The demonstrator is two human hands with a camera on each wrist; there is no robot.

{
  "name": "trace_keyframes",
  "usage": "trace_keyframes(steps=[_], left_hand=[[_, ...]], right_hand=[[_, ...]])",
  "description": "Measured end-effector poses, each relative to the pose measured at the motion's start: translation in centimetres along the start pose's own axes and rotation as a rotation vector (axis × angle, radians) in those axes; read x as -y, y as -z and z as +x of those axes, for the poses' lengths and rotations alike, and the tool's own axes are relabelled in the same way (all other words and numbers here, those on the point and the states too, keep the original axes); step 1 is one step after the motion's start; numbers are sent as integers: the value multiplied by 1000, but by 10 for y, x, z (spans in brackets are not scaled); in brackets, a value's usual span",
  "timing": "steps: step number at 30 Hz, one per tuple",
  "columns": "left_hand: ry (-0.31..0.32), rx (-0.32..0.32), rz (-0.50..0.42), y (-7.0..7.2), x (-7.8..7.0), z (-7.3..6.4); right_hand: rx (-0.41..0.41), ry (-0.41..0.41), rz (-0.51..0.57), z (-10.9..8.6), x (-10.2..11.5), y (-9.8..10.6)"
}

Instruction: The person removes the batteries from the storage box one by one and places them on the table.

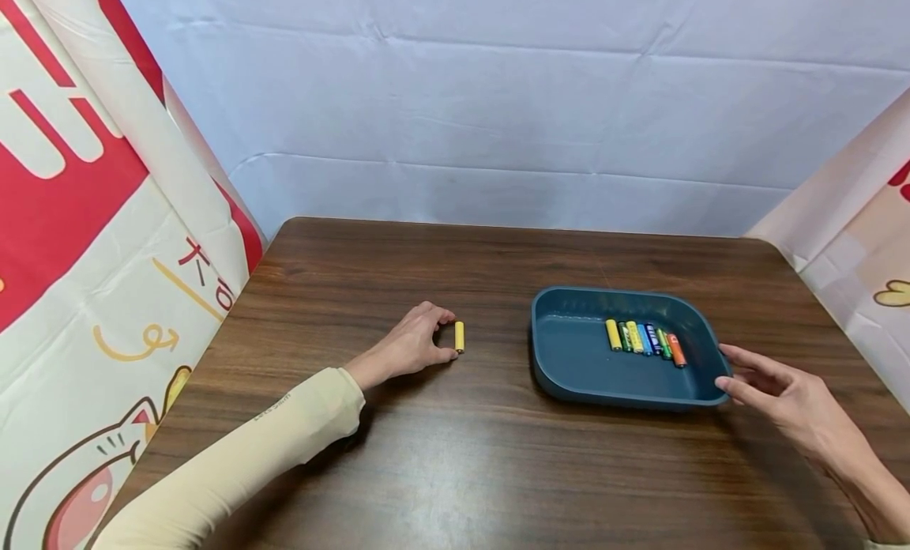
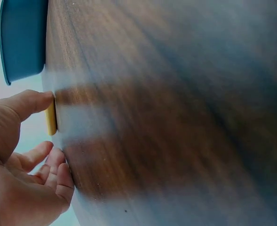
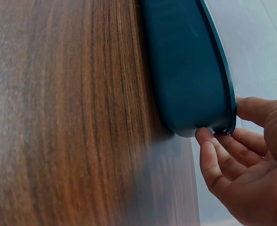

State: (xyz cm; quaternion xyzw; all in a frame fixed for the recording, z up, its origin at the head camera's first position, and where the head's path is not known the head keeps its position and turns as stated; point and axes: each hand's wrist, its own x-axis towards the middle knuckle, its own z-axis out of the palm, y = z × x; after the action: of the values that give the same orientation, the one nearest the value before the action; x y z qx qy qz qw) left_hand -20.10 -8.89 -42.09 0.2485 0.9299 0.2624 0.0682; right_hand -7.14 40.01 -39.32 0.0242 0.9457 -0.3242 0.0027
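A yellow battery (image 1: pixel 459 337) lies on the table, apart from the others. My left hand (image 1: pixel 415 340) is beside it, thumb and forefinger spread near its two ends. In the left wrist view the thumb meets one end of the yellow battery (image 2: pixel 51 117), while a gap separates the forefinger from the other end. My right hand (image 1: pixel 789 400) grips the right end of a dark blue plastic tray (image 1: pixel 590 376), thumb at the rim and fingers against the outer wall (image 3: pixel 190 70). Several batteries (image 1: pixel 635 337), yellow, green, blue and orange, lie side by side inside the tray.
The brown wood-grain table (image 1: pixel 398 258) bears everything. A pale cloth (image 1: pixel 498 107) hangs behind its far edge, and a printed cloth (image 1: pixel 85 297) hangs along the left side. Another printed cloth (image 1: pixel 853 242) borders the right.
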Motion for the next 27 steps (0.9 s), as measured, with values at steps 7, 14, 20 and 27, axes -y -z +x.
trace_keyframes(steps=[7,14,20,27], left_hand=[[-5,6,7,-2,-9,3],[-15,11,41,-4,-13,7],[-11,13,39,-5,-12,8],[-7,14,34,-5,-12,9]], right_hand=[[11,-22,9,0,-1,0],[13,-19,24,0,-1,-1],[11,-14,19,1,-2,-1],[9,-13,17,1,-1,0]])
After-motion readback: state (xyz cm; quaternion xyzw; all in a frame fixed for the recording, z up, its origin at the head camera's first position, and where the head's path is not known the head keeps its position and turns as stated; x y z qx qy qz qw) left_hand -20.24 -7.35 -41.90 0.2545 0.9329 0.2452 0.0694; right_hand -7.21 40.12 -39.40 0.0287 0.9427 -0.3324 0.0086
